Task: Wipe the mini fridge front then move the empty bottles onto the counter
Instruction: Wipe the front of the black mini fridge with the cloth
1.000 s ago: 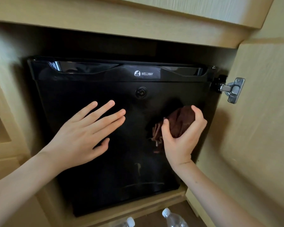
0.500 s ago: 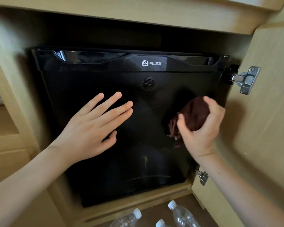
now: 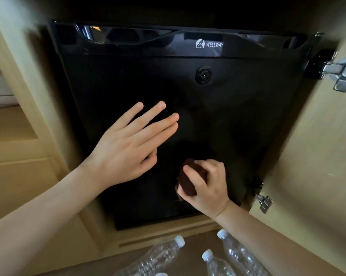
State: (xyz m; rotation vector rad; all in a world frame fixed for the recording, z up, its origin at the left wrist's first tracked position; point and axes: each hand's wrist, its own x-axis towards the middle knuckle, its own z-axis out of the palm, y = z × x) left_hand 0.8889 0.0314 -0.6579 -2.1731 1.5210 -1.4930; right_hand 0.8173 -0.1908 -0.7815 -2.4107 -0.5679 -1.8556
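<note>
Left hand [image 3: 124,150]: open, fingers straight and a little spread, palm flat on the front of the mini fridge [image 3: 238,116]. It sits at centre-left of the door, fingertips pointing up and to the right.
Right hand [image 3: 210,186]: fingers and thumb curled round a wadded dark brown cloth [image 3: 188,180], gripping it.
Cloth: pressed against the fridge door at lower middle, near the bottom edge. It is below and to the right of the left thumb, close to it but apart.
Mini fridge: black, door closed, set into a pale wood cabinet [image 3: 38,116].
Lock [image 3: 203,75]: round, upper middle of the door, above both hands.
Logo [image 3: 210,44]: white, reads WELLWAY, on the glossy band along the door's top edge.
Cabinet door [image 3: 317,156]: swung open at the right.
Upper hinge [image 3: 343,71]: metal, beside the fridge's top right corner.
Lower hinge [image 3: 264,202]: metal, beside the fridge's bottom right corner.
Bottles [image 3: 238,253]: clear plastic with white caps, lying on their sides on the brown floor [image 3: 198,242] below the fridge's bottom edge. Three are plainly visible, caps toward the cabinet. A fourth cap shows at the bottom frame edge.
Shelf [image 3: 8,124]: at far left, carrying a white bowl [image 3: 0,94], blurred and partly cut off.
</note>
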